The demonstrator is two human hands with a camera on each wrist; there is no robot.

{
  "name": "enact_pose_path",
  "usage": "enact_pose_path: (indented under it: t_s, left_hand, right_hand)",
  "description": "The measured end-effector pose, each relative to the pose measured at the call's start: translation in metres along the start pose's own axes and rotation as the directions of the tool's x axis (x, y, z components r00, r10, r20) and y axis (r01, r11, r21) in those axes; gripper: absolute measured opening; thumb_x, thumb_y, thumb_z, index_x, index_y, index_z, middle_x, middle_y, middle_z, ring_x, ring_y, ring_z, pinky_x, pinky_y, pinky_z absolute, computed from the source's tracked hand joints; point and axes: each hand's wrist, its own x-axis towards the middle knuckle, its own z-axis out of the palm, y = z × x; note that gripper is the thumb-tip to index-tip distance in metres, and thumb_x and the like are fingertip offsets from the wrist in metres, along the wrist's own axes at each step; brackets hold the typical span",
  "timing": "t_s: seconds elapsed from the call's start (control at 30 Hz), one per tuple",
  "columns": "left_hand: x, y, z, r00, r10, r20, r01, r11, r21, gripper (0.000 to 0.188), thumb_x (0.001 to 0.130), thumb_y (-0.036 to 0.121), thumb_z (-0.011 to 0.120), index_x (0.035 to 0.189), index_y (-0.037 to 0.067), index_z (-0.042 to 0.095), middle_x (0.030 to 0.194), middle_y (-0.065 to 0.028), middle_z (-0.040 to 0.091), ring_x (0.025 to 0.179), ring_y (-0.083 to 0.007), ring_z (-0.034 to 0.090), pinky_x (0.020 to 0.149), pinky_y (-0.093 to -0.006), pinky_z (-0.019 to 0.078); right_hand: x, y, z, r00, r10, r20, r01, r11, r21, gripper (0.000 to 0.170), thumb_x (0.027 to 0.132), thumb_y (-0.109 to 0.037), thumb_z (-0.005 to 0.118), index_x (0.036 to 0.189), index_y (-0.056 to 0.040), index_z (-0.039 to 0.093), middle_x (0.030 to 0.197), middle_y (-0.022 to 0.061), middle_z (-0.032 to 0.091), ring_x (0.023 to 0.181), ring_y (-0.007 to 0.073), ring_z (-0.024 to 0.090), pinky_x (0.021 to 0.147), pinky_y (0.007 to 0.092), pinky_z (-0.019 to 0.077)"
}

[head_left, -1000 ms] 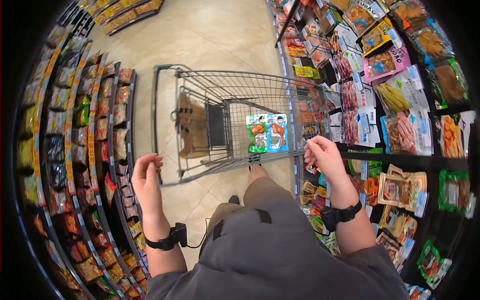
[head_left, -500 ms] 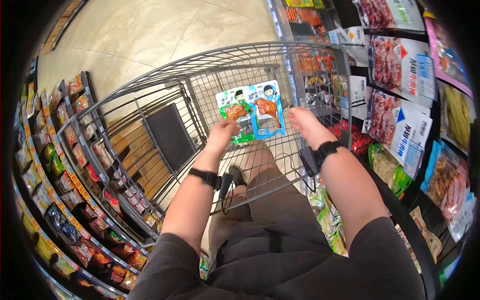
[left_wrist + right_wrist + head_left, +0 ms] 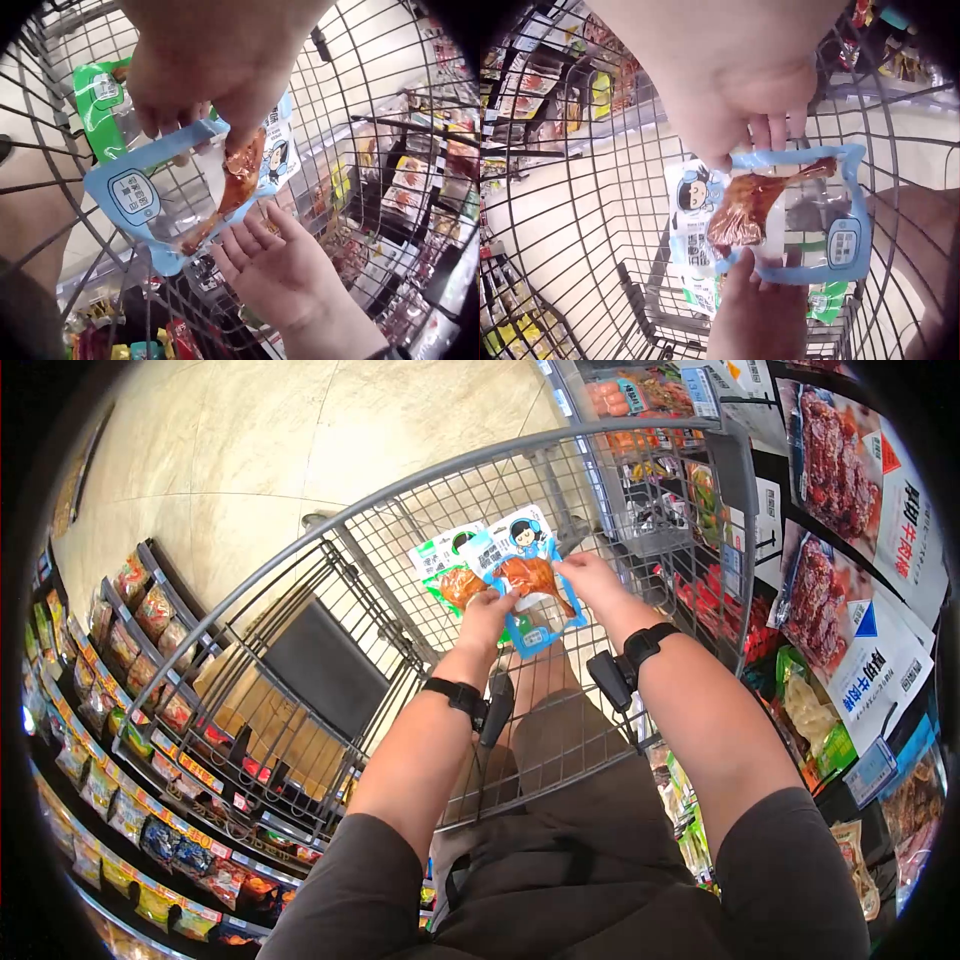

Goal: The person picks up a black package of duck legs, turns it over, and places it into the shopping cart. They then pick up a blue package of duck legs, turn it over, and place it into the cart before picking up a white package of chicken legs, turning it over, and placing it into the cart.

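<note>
In the head view, my left hand (image 3: 487, 618) pinches the lower left side of a blue-edged vacuum pack with a chicken leg (image 3: 525, 575). Its thumb lies on the front and the other fingers behind. My right hand (image 3: 600, 585) is at the pack's opposite edge. The left wrist view shows this right hand (image 3: 289, 281) palm up, fingers fairly straight and fingertips right at the blue border. A green-edged meat pack (image 3: 440, 565) lies partly hidden behind the blue one, inside the wire shopping cart (image 3: 420, 490).
The cart's child-seat panel (image 3: 325, 650) stands left of my arms. Hanging meat packs (image 3: 830, 450) on a display rise close on the right. Shelves of bagged snacks (image 3: 130, 800) line the left, and pale floor tiles (image 3: 250, 480) stretch ahead.
Both hands have come from outside the cart to the packs in it. The left hand has taken hold of the blue pack, now tilted and overlapping the green one. The cart appears closer.
</note>
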Motion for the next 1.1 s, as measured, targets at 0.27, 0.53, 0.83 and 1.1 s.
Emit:
enact_pose_path:
  t_s: [0.27,0.53,0.83,1.1]
  left_hand:
    - [-0.058,0.049,-0.010,0.995,0.035,0.089,-0.013,0.972,-0.236,0.033,0.090,0.013,0.069,0.117,0.000,0.056,0.107,-0.0071,0.064,0.096,-0.0174,0.063,0.082,-0.0308,0.0525]
    - [-0.134,0.085,-0.064,0.970,0.233,0.070,-0.206,0.938,-0.277,0.038,0.089,0.007,0.068,0.123,0.002,0.051,0.112,-0.0061,0.066,0.097,-0.0181,0.065,0.084,-0.0321,0.0530]
    - [-0.261,0.103,-0.122,0.921,0.352,0.166,-0.279,0.895,-0.348,0.037,0.085,0.007,0.073,0.120,0.003,0.061,0.103,-0.0048,0.070,0.083,-0.0125,0.068,0.068,-0.0237,0.0510]
    - [-0.406,0.108,-0.178,0.855,0.447,0.263,-0.399,0.891,-0.217,0.026,0.086,0.011,0.074,0.109,0.000,0.067,0.095,-0.0034,0.071,0.082,-0.0089,0.066,0.072,-0.0237,0.0538]
  right_hand:
    - [-0.065,-0.063,0.000,0.959,0.027,0.283,-0.070,0.988,0.140,0.046,0.088,-0.031,0.071,0.115,0.0044,0.061,0.110,0.0127,0.065,0.097,0.0195,0.062,0.083,0.0338,0.0491]
    - [-0.117,-0.113,0.033,0.838,-0.102,0.536,-0.182,0.874,0.450,0.034,0.094,-0.019,0.064,0.121,0.0008,0.057,0.112,0.0112,0.065,0.099,0.0203,0.065,0.081,0.0360,0.0556]
    - [-0.233,-0.147,0.054,0.704,-0.292,0.647,-0.060,0.884,0.464,0.035,0.093,-0.019,0.067,0.123,-0.0045,0.059,0.114,0.0045,0.065,0.104,0.0140,0.061,0.091,0.0343,0.0506]
    - [-0.369,-0.156,0.090,0.655,-0.508,0.559,0.136,0.807,0.574,0.038,0.091,-0.018,0.069,0.123,-0.0011,0.057,0.119,0.0064,0.063,0.108,0.0155,0.059,0.095,0.0347,0.0473]
